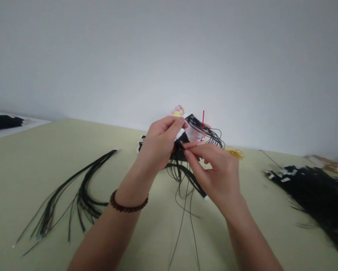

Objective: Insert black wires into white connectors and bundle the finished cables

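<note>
My left hand pinches a white-tagged bundle of thin black cords between thumb and fingers. My right hand sits just beside it, its thumb and forefinger closed on the same black cords. Behind my fingers are a small pink and yellow charm with a gold ring, a thin red stick and a small clear plastic piece. Long cord ends hang below my hands onto the table. A brown bead bracelet circles my left wrist.
The table is covered in pale green cloth. A loose spray of black cords lies to the left, and a large tagged heap of black cords lies to the right. A yellow thread coil sits at the far edge, beyond my right hand.
</note>
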Available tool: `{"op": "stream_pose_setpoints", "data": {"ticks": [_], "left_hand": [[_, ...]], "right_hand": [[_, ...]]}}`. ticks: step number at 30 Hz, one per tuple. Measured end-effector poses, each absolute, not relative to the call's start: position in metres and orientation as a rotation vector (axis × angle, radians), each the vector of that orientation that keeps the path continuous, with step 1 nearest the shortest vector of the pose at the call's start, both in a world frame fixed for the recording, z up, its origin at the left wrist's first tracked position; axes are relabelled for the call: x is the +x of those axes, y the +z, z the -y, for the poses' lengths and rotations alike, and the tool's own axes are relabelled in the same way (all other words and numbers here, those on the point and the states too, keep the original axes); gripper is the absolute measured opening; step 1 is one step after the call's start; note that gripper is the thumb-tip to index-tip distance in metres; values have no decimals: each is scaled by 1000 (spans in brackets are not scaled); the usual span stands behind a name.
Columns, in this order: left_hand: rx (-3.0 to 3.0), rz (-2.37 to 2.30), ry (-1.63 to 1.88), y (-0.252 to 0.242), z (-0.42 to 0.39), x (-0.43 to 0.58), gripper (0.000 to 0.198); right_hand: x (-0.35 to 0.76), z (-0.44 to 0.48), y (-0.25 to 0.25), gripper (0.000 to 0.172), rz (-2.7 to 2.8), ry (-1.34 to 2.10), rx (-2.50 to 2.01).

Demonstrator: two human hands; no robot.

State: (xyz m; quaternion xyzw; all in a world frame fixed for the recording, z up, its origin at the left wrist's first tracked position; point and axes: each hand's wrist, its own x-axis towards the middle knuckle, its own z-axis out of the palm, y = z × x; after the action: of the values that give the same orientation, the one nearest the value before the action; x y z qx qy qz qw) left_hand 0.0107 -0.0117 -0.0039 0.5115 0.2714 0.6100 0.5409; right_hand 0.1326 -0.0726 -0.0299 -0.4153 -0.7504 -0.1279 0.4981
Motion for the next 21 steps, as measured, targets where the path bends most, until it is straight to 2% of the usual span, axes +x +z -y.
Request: {"op": "stream_pose_setpoints", "data": {"ticks": [13,21], "left_hand": [[1388,-665,1601,-14,10,14,19],[1380,-696,1652,-11,10,12,19]], "right_hand": [[142,76,-27,10,1795,-304,-1016],[143,74,-24,9,1898,88,-1019]]}}
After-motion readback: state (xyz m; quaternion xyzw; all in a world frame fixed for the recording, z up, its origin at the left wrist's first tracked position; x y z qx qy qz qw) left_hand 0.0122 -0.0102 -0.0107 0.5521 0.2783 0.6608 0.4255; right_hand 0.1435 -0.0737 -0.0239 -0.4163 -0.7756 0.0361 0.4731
